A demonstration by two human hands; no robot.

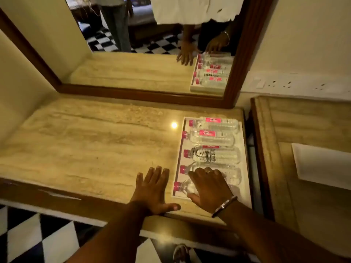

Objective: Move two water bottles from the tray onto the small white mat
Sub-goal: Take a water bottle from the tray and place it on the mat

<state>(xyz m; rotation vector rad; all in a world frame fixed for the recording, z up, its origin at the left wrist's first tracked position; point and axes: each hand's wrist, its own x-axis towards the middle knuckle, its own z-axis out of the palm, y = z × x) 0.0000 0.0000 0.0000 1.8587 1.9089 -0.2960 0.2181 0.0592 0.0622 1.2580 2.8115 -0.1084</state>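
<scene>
**Nearest bottles under my right hand, mat far right**

The stone table (pixel 91 149) under the mirror (pixel 144 54) is carrying the tray (pixel 244 158) at centre right, five water bottles (pixel 216 138) lying caps-left. My right hand (pixel 209 188) is resting spread across the two nearest, not gripping; my left hand (pixel 153 188) is lying flat beside the tray. The small white mat (pixel 322 164) is waiting at the right edge, nearer my right hand.

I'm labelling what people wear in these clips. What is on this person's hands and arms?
Both forearms are bare, with no sleeves in view. The right hand has a metal bangle on the wrist and a ring on one finger. The left hand wears nothing visible.
</scene>
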